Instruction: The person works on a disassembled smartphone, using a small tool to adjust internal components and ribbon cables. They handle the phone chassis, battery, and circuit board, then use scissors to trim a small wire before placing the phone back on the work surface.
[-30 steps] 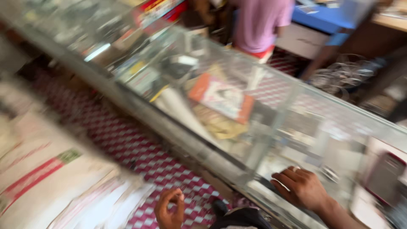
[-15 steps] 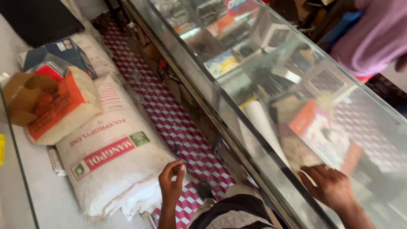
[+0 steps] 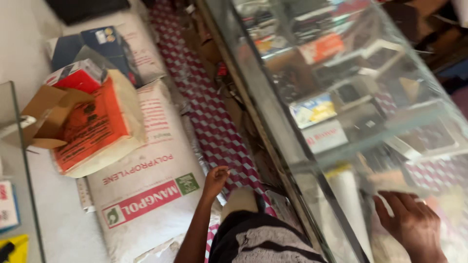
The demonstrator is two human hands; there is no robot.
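The long glass display counter (image 3: 292,146), edged in metal and filled with packaged goods, is touched on its top by the right hand (image 3: 412,224), laid flat with fingers spread and nothing grasped. Beside the counter, over the red-and-white checked floor covering (image 3: 214,122), the left hand (image 3: 215,179) is held loosely curled and empty, just beside a white woven plastic sack (image 3: 146,190).

At your left lies a white woven sack (image 3: 146,195) with a red-and-green label (image 3: 148,200). An orange-faced packet (image 3: 92,127) rests on it, beside a red box (image 3: 78,75).
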